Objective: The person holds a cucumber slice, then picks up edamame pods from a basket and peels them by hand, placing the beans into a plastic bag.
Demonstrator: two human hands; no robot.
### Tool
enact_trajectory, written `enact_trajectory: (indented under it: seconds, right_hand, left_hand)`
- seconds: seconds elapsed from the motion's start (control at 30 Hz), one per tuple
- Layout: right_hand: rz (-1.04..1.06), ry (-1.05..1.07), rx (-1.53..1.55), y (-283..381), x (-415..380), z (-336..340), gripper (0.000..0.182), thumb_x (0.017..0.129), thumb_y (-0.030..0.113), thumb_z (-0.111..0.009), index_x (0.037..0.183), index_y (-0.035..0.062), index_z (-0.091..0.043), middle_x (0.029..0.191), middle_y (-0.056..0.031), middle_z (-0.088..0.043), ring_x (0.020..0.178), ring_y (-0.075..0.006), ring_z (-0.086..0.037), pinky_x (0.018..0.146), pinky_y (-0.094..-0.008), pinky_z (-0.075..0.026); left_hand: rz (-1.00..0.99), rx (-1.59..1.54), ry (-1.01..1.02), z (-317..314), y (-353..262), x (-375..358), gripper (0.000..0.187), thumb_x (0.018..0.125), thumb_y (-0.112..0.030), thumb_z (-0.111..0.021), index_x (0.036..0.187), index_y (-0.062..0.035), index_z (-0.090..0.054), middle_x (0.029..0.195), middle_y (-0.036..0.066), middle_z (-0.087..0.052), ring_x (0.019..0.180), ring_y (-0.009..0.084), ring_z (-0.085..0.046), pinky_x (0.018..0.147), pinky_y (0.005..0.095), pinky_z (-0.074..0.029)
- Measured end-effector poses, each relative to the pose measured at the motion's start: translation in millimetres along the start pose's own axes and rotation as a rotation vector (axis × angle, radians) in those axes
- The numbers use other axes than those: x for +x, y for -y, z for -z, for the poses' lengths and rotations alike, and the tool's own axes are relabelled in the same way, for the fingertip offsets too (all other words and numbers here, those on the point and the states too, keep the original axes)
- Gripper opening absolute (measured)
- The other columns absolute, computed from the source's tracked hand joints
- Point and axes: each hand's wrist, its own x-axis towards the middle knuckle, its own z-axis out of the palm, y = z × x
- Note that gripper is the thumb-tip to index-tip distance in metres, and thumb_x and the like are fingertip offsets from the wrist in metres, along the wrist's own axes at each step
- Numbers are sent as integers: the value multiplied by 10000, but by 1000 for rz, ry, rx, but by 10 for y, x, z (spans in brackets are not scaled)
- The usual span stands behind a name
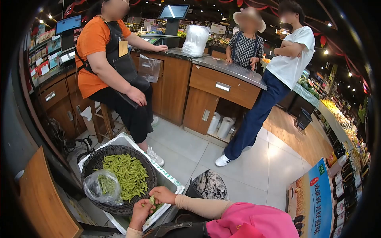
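Both hands meet at the near edge of a dark wicker basket (150, 168). My right hand (163, 195) pinches a green soybean pod (152, 199) from above. My left hand (141, 212) is closed at the pod's lower end, fingertips close to the right hand's. A heap of green soybean pods (126, 174) fills much of the basket. At its left side lies a clear plastic bag (92, 189) with some pods in or under it. The basket rests on a white foam box (171, 181); a few more green pieces show below my hands, partly hidden.
A bin with a black-and-white patterned liner (210, 184) stands right of the box. A person in an orange shirt (93, 51) sits beyond it, shoe near the box. Two people stand by the wooden counter (222, 85). A wooden board (49, 194) is at left, bottled goods (339, 198) at right.
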Motion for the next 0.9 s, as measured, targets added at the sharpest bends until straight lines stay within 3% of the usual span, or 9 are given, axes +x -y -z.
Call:
enact_trajectory:
  seconds: [0.07,0.2,0.5,0.63,0.7,0.9]
  right_hand:
    - [-148,77,107,66,-14,48,189,910,200,-553,929,14,-582,714,-17,-581,592,-81,-540,544,-211,-443]
    - [-17,202,127,-12,-80,-9,216,883,240,-613,903,27,-581,711,-6,-583,602,-64,-520,551,-199,-438]
    - [32,243,49,-15,-109,80,150,875,101,-504,906,11,-619,672,-4,-590,587,-70,-540,525,-207,-442]
    - [-118,15,242,-289,50,139,198,914,145,-468,990,23,-603,746,-12,-576,593,-70,-527,511,-207,-437]
    - [-190,51,226,-172,-41,166,242,929,266,-514,926,34,-582,712,6,-533,548,-62,-479,470,-199,-396]
    - [-40,155,268,-125,-164,-88,239,875,222,-623,780,55,-482,627,-8,-522,518,-64,-474,455,-204,-387]
  left_hand:
    - [-10,-10,-6,17,-4,-7,78,880,-78,-572,869,-5,-599,705,41,-616,524,65,-504,479,182,-405]
    - [-3,17,-10,-10,-50,-24,85,877,-73,-573,879,6,-605,705,42,-616,528,69,-509,479,186,-409]
    - [62,59,6,-17,-48,-4,61,836,-20,-573,816,27,-607,665,78,-621,486,93,-511,449,205,-400]
    - [46,103,-63,16,5,4,48,827,-25,-566,792,7,-575,667,86,-616,484,96,-506,435,215,-394]
    - [30,98,-129,-76,-87,-31,54,830,-29,-566,783,0,-562,669,82,-612,484,95,-503,434,216,-395]
    - [21,57,-105,30,95,30,99,845,-33,-566,748,-20,-556,689,62,-606,501,92,-509,445,200,-404]
